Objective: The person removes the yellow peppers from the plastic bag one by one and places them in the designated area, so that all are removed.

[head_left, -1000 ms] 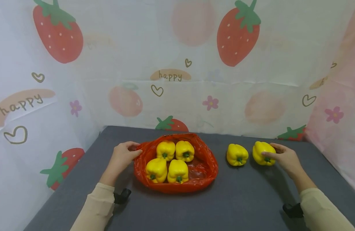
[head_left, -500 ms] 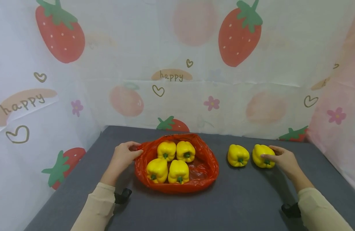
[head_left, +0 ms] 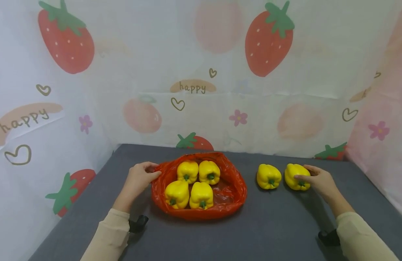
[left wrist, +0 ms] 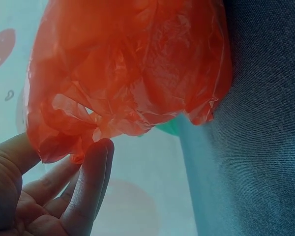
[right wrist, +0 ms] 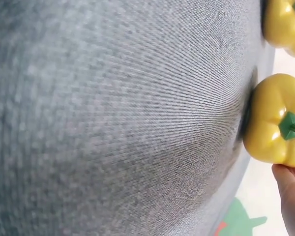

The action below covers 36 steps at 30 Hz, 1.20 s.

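Four yellow peppers (head_left: 201, 192) sit inside the red bag (head_left: 228, 207), which lies wide-mouthed on the grey desk (head_left: 194, 239). They make two rows of two, gathered toward the left of the bag; crinkled plastic shows at its right.

Two more yellow ones stand to the right of the bag — the inner pepper (head_left: 268, 176), and farther out the outer pepper (head_left: 296, 176), a narrow gap between them.

The hands are well apart, on opposite sides of the bag. The left hand (head_left: 139, 179) pinches the bag's left rim between thumb and fingers. The right hand (head_left: 322, 184), well to the right of the bag, holds the outer pepper, thumb on its front and fingers behind — whether that pepper touches the desk I cannot tell.

Behind the bag hangs a pale cloth (head_left: 129, 61) printed with strawberries (head_left: 269, 45). Beige sleeves (head_left: 107, 233) reach in from in front of the bag, left and right.
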### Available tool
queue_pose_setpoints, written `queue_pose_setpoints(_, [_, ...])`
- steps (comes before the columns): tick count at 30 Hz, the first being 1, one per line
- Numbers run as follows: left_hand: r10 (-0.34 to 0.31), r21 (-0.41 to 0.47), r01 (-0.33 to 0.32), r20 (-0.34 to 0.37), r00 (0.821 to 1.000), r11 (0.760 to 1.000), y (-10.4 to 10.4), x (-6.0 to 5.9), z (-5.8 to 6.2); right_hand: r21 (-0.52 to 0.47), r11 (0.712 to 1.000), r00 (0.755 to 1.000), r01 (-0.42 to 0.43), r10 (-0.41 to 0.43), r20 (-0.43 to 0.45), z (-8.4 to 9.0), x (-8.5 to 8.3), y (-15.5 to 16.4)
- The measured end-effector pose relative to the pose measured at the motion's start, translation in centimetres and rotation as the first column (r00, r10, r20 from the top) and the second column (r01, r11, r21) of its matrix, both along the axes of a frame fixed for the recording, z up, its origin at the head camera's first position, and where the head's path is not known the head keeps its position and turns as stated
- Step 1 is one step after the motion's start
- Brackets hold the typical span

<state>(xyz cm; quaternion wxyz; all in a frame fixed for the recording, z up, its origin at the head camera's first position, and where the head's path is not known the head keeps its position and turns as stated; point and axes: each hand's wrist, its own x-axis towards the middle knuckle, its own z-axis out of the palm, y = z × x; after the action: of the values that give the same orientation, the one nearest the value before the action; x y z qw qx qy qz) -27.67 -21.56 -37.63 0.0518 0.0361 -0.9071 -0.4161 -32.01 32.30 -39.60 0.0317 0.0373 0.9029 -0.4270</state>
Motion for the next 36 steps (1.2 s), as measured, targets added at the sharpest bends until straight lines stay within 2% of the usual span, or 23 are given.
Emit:
queue_pose_setpoints(11, [0.003, 0.011, -0.003, 0.012, 1.0, 1.0, 0.14, 0.0, -0.09, -0.015, 1.0, 1.0, -0.024, 0.024, -0.01, 0.2, -0.03, 0.03])
queue_pose_setpoints(36, [0.009, 0.007, -0.009, 0.012, 1.0, 1.0, 0.12, 0.17, 0.29, 0.062, 0.998, 1.0, -0.024, 0.024, 0.001, 0.56, -0.03, -0.04])
